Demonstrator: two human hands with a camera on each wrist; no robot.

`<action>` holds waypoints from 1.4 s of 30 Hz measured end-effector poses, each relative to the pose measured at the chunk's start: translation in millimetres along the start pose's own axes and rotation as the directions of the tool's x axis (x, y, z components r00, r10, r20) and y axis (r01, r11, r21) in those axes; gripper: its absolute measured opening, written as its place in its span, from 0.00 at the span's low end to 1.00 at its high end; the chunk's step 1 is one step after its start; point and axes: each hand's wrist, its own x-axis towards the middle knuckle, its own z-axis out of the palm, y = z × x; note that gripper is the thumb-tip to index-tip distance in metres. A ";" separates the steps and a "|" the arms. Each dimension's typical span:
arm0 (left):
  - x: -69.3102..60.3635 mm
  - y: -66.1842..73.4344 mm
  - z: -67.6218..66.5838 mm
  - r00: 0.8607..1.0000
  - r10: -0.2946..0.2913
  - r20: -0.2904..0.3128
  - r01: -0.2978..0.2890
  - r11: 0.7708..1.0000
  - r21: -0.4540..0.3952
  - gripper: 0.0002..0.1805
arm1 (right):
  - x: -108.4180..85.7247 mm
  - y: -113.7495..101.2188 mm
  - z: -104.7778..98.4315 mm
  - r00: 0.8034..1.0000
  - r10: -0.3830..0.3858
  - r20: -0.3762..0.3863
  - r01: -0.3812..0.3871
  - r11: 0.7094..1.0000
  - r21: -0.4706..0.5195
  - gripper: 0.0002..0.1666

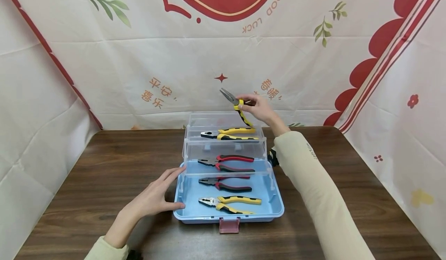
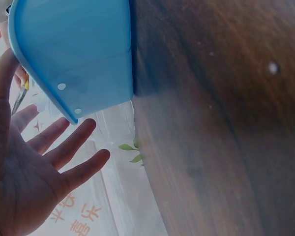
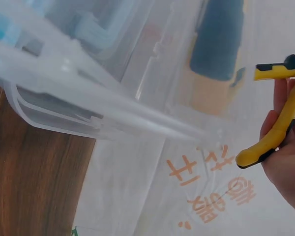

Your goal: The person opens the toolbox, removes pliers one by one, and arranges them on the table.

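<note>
My right hand (image 1: 256, 107) grips yellow-and-black long-nosed pliers (image 1: 239, 104) above the back of the toolbox; in the right wrist view their yellow handles (image 3: 273, 132) stand spread apart. My left hand (image 1: 155, 198) has its fingers spread at the left side of the blue toolbox (image 1: 275, 209), thumb and fingertips at its rim. In the left wrist view the left hand (image 2: 34, 172) shows straight fingers by the blue wall (image 2: 83, 59). Yellow pliers (image 1: 240, 200) and red-and-black pliers (image 1: 226, 184) lie in the base. Other red pliers (image 1: 226, 163) and yellow pliers (image 1: 228, 134) show at the clear trays.
Clear tiered trays (image 1: 226, 147) stand raised over the back of the box. A pink latch (image 1: 229, 226) hangs at its front. The box stands on a dark wooden table (image 1: 115, 182), with a printed white cloth (image 1: 174, 58) hanging behind.
</note>
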 end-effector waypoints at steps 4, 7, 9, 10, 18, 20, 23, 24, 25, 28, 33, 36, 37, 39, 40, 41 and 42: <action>0.3 -0.6 0.1 1.000 -0.006 0.003 0.006 1.000 -0.002 0.52 | -1.9 1.1 -5.4 0.995 0.024 -0.092 -0.017 0.997 0.073 0.19; 0.2 -1.0 0.2 1.000 -0.008 0.005 0.008 1.000 -0.004 0.52 | -4.1 1.4 -9.5 0.990 0.031 -0.137 -0.016 0.994 0.111 0.20; 0.1 -1.1 0.1 1.000 -0.007 0.005 0.007 1.000 -0.005 0.52 | -6.0 1.1 -12.1 0.987 0.046 -0.153 -0.028 0.992 0.119 0.22; 0.0 -1.0 0.0 1.000 -0.006 0.004 0.006 1.000 -0.005 0.52 | -6.8 0.9 -13.3 0.986 0.053 -0.159 -0.033 0.991 0.127 0.22; 0.1 -0.7 0.0 1.000 -0.010 0.005 0.010 1.000 -0.008 0.51 | -13.0 -1.6 -21.7 0.977 0.075 -0.198 -0.040 0.983 0.177 0.21; 0.2 -0.7 0.1 1.000 -0.016 0.006 0.016 1.000 -0.005 0.52 | -14.8 -3.0 -23.2 0.976 0.076 -0.205 -0.038 0.983 0.180 0.21; 0.3 -0.8 0.3 1.000 -0.024 0.007 0.024 1.000 0.000 0.52 | -18.2 -5.3 -25.0 0.973 0.082 -0.218 -0.039 0.981 0.192 0.21; 0.3 -0.8 0.3 1.000 -0.025 0.007 0.025 1.000 0.003 0.52 | -19.5 -6.0 -25.6 0.972 0.083 -0.220 -0.038 0.979 0.199 0.21; 0.3 -0.7 0.4 1.000 -0.024 0.007 0.024 1.000 0.002 0.52 | -20.8 -6.3 -26.3 0.971 0.089 -0.223 -0.042 0.977 0.209 0.21; 0.2 -0.4 0.4 1.000 -0.019 0.009 0.019 1.000 -0.002 0.52 | -25.4 -7.0 -28.4 0.968 0.099 -0.229 -0.043 0.970 0.239 0.21; 0.1 0.3 0.3 1.000 -0.016 0.011 0.016 1.000 -0.003 0.51 | -35.0 -8.9 -32.5 0.962 0.125 -0.244 -0.047 0.952 0.302 0.21; 0.0 0.5 0.3 1.000 -0.016 0.009 0.016 1.000 0.001 0.51 | -41.7 -11.2 -35.0 0.950 0.166 -0.263 -0.074 0.942 0.327 0.22; 0.0 0.6 0.3 1.000 -0.015 0.009 0.015 1.000 0.002 0.51 | -43.9 -11.8 -36.0 0.946 0.182 -0.269 -0.085 0.939 0.333 0.22; -0.2 0.1 0.4 1.000 -0.012 0.009 0.012 1.000 0.005 0.51 | -48.5 -13.6 -38.0 0.936 0.213 -0.280 -0.109 0.932 0.345 0.23; -0.2 0.1 0.4 1.000 -0.011 0.010 0.011 1.000 0.006 0.51 | -50.7 -14.4 -39.1 0.932 0.226 -0.283 -0.119 0.928 0.352 0.24; -0.2 0.0 0.4 1.000 -0.010 0.010 0.010 1.000 0.008 0.51 | -53.1 -15.1 -40.3 0.929 0.239 -0.284 -0.127 0.924 0.361 0.25; -0.1 -0.1 0.3 1.000 -0.009 0.009 0.009 1.000 0.006 0.51 | -55.6 -15.6 -41.6 0.925 0.250 -0.285 -0.136 0.920 0.368 0.25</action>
